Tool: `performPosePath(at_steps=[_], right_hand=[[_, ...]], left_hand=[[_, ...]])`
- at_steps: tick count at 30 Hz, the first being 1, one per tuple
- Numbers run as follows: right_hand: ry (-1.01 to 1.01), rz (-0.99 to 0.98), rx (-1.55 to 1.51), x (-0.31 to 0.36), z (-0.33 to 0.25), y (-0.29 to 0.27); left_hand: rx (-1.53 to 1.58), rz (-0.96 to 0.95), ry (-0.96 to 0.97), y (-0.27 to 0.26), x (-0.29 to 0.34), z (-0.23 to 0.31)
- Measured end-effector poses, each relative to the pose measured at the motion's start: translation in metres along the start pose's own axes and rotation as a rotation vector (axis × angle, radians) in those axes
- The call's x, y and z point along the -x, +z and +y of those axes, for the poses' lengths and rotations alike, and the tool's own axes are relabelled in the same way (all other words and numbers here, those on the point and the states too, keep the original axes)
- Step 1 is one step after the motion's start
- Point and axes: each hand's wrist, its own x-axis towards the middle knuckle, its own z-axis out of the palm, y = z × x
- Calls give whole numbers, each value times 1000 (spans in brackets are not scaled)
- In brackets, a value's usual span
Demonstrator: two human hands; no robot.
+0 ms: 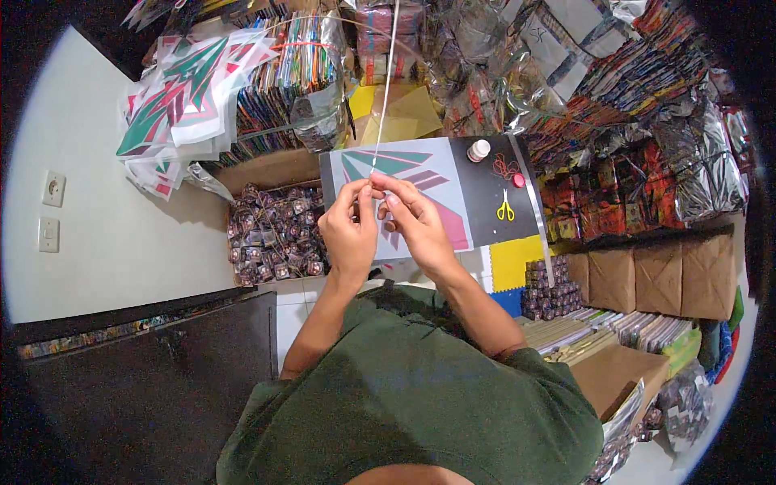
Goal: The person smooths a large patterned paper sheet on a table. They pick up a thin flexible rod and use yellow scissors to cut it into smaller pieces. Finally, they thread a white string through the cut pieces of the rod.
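A thin white cord (387,77) runs down from the top of the head view to my fingertips. At its lower end, my left hand (351,232) and my right hand (420,230) meet, both with fingers pinched together. Whatever small part lies between the fingertips is mostly hidden. Beneath my hands is a pale sheet (445,174) printed with green, pink and maroon angular shapes, lying on a black board (491,222). To the right on the board are yellow-handled scissors (505,208), a small white bottle (478,150), a tangle of red thread (504,166) and a small red round item (518,180).
On the left, a box (275,234) holds many small wrapped items, below stacked printed sheets (190,89). Wrapped bundles (638,97) crowd the back and right. Brown paper packages (659,279) and a stack of small dark cubes (552,291) stand at the right.
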Motion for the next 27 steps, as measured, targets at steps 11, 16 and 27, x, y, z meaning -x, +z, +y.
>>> performPosePath(at_steps=[11, 16, 27], right_hand=[[187, -45, -321, 5, 6, 0], [208, -59, -309, 3, 2, -9], [-210, -119, 917, 18, -69, -94]], left_hand=[[9, -11, -37, 4, 5, 3], [-45, -14, -20, 12, 8, 0], [199, -61, -304, 57, 10, -5]])
